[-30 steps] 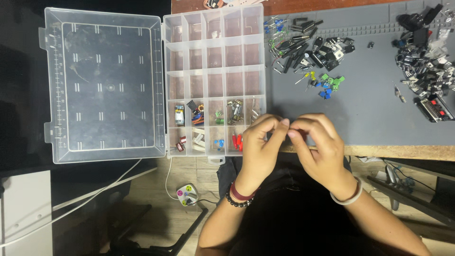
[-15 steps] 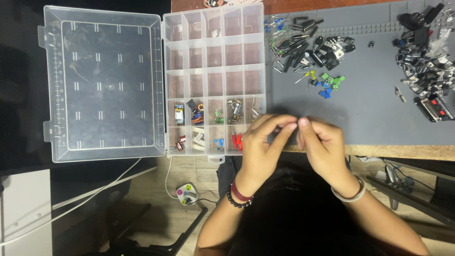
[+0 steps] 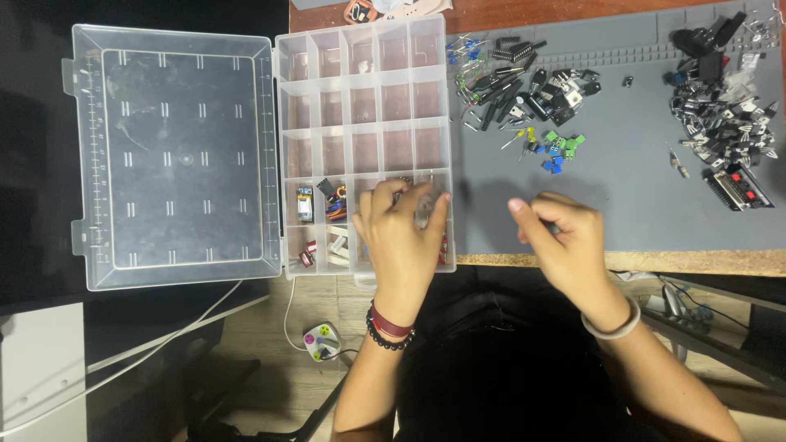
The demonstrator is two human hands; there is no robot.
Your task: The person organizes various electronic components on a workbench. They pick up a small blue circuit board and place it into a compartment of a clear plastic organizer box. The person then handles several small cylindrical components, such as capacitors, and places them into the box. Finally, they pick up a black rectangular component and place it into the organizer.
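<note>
While my left hand point(image 3: 403, 233) lies over the bottom right compartments of the clear organiser box point(image 3: 364, 139), its fingers are curled down into them, and something small and grey shows blurred between the fingertips point(image 3: 423, 209); I cannot tell what it is or whether I am gripping it. That hand covers most of those compartments. Just left of it in the same box sit a small blue-and-silver part point(image 3: 305, 203), a bundle of orange and black wires point(image 3: 334, 200), and red-and-white pieces point(image 3: 309, 252) in the lowest row. The upper rows of the box look bare apart from a small white bit near the top. The box's clear lid point(image 3: 176, 155) lies folded flat to its left.

My right hand point(image 3: 561, 237) hovers to the right of the box, over the near edge of the grey mat point(image 3: 630, 196), loosely curled with thumb and fingertips drawn together; I cannot tell if anything is pinched there. Farther right of the box on the mat lie black components point(image 3: 524, 82), green and blue terminal blocks point(image 3: 561, 147), and, farthest away, a heap of black-and-silver parts point(image 3: 725, 115).
</note>
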